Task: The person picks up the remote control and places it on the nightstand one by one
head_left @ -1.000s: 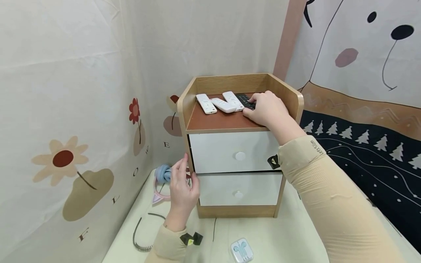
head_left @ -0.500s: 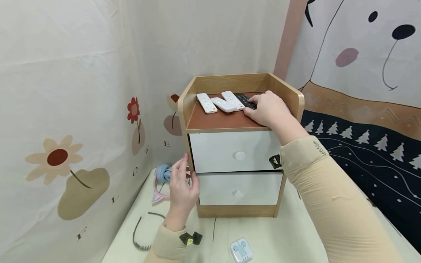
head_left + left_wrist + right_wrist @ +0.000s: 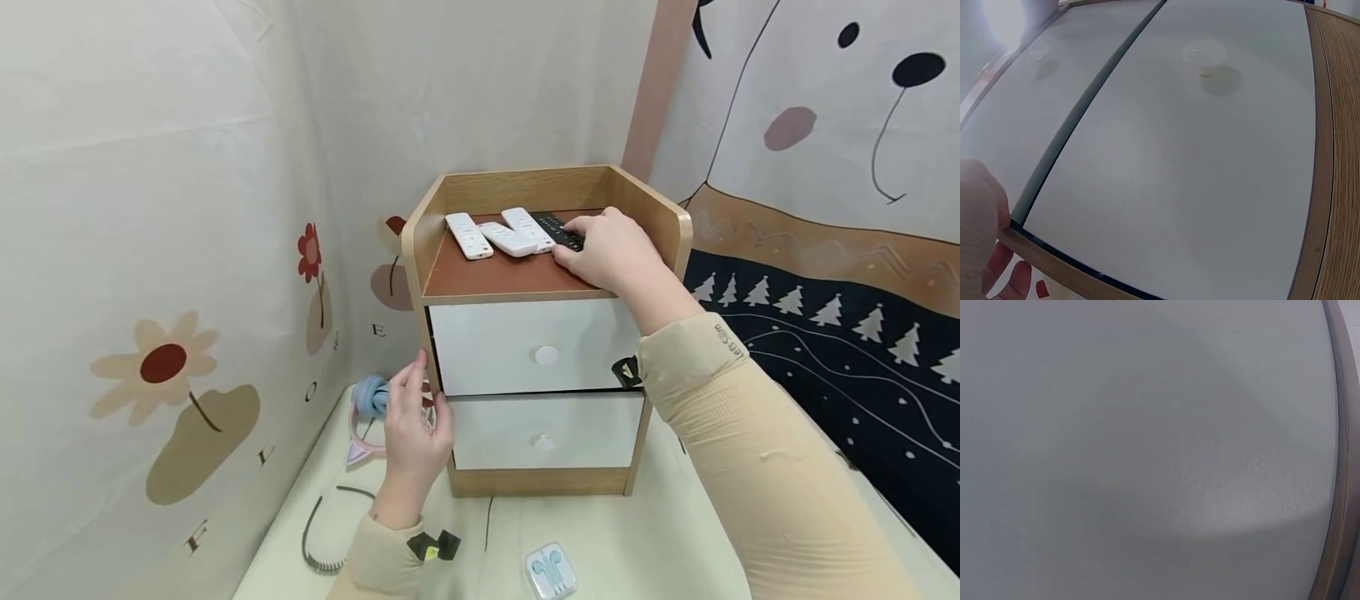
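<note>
My right hand (image 3: 613, 250) reaches onto the top shelf of a small wooden drawer cabinet (image 3: 517, 482). Its thumb and fingers hold a black remote control (image 3: 553, 228), partly hidden under the hand. To the left of that remote lie three white remotes: a slanted one (image 3: 527, 227), one overlapping it (image 3: 507, 240) and a separate one (image 3: 468, 237). My left hand (image 3: 414, 429) rests at the cabinet's left front edge, its fingers fairly straight along the side. In the left wrist view, the left hand (image 3: 980, 225) has its thumb at the front edge and fingertips beyond the side panel.
The cabinet has two white drawers, an upper one (image 3: 495, 350) and a lower one (image 3: 495, 433). In front lies a clear earphone case (image 3: 551, 572). A blue and pink headband (image 3: 370, 397) and a dark coiled band (image 3: 318, 564) are at left. Printed cloth hangs behind.
Both hands and the remotes stay nearly in place. The slight shift of the whole scene comes from the head view moving.
</note>
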The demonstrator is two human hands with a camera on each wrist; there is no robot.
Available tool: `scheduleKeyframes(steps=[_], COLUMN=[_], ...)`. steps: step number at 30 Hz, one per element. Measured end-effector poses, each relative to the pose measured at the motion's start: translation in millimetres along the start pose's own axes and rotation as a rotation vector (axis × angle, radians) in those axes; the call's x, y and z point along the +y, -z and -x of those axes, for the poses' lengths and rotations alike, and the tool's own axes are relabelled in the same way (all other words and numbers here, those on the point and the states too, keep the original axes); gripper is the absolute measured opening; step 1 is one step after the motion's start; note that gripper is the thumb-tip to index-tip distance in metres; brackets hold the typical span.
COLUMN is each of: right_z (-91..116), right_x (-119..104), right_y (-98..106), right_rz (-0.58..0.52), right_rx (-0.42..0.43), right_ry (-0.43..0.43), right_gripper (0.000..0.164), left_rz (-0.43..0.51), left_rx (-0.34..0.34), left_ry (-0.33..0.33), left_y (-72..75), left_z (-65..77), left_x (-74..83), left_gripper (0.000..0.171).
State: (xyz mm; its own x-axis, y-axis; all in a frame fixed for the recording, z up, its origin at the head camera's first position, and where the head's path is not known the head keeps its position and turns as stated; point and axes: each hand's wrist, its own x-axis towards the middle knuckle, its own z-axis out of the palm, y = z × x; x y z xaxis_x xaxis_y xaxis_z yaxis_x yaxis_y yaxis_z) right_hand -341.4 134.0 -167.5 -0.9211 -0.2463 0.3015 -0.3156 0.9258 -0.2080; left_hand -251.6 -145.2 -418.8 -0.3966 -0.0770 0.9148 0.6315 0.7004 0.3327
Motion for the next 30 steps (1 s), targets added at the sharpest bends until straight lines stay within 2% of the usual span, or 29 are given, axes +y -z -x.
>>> scheduleKeyframes(steps=[5, 10, 13, 16, 19, 23, 27, 30], right_z=[6, 15, 22, 34, 47, 68, 88, 103], right_x=[-3, -6, -7, -7, -4, 5, 15, 20], right_y=[-1, 0, -1, -8, -21, -43, -64, -81], right_rz=[-0.019, -0.059, -0.084, -0.133, -0.207, -0.291, -0.397, -0.455], right_rx=[0.008, 0.065, 0.132, 0.254, 0.427, 0.657, 0.839, 0.919], right_ry=[-0.014, -0.038, -0.047, -0.009, 0.116, 0.361, 0.569, 0.697], right_gripper=[0.062, 0.056, 0.051, 0.043, 0.033, 0.020, 0.017, 0.020], left_rz=[-0.004, -0.018, -0.018, -0.002, -0.009, -0.024, -0.020, -0.007], left_rx=[-0.021, -0.047, -0.035, -0.011, 0.019, 0.025, -0.040, -0.103], left_ry=[0.021, 0.027, -0.006, -0.067, -0.145, -0.227, -0.306, -0.378], left_y=[7.6, 19.0, 24.1, 27.5, 29.9, 33.0, 36.0, 36.9], left_z=[2.2, -4.3, -10.8, -16.0, -19.4, -23.2, -26.4, -28.3], left_x=[2.9, 8.5, 11.1, 14.1, 18.2, 25.4, 31.0, 33.7], left_gripper=[0.076, 0.071, 0.068, 0.068, 0.067, 0.061, 0.054, 0.048])
